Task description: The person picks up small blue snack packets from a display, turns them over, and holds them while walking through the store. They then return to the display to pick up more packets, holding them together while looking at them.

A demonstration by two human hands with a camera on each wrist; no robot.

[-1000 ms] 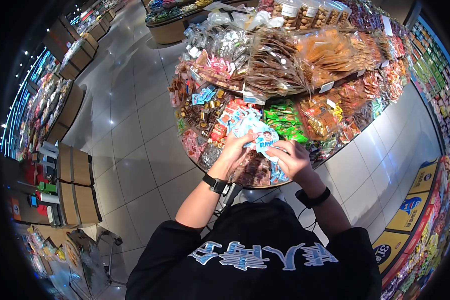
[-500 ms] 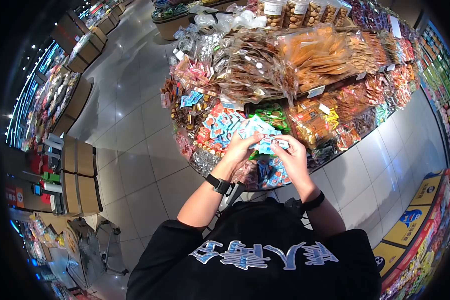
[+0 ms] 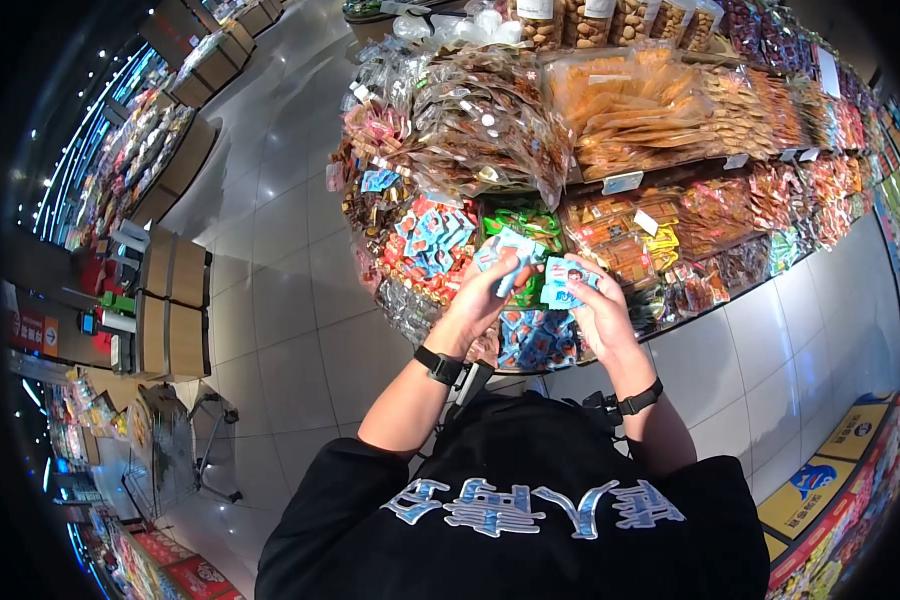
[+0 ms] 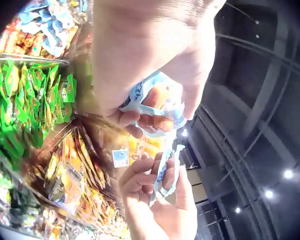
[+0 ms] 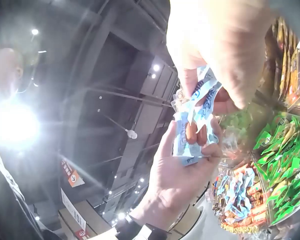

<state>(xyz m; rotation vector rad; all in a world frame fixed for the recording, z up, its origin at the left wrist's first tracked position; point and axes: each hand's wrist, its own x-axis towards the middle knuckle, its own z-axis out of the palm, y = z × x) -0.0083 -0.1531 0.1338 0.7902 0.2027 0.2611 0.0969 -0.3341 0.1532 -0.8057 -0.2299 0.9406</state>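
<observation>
In the head view, the left hand [image 3: 479, 297] grips several light-blue packets [image 3: 510, 252] over the green packets. Beside it, the right hand [image 3: 604, 318] pinches a blue-and-white packet [image 3: 567, 283] between thumb and fingers. A gap separates the two hands there. The left wrist view shows brown pieces through the clear part of the left hand's packets [image 4: 157, 117], and the right hand [image 4: 160, 200] below with its packet [image 4: 166, 175] held edge-on. In the right wrist view the left hand [image 5: 177, 182] holds its packets [image 5: 184, 137] close under the right hand [image 5: 225, 45].
Green packets [image 3: 525, 220], red and blue sweets [image 3: 436, 236] and blue packets [image 3: 536, 340] fill the near compartments of a curved display. Behind them rise piles of brown flat bags [image 3: 485, 110] and orange bags [image 3: 630, 105]. Tiled floor [image 3: 290, 300] surrounds the stand.
The hands, close together over the packets earlier, have moved apart. The right hand has shifted right with one packet, while the left keeps the others. The display sits farther left and lower in view.
</observation>
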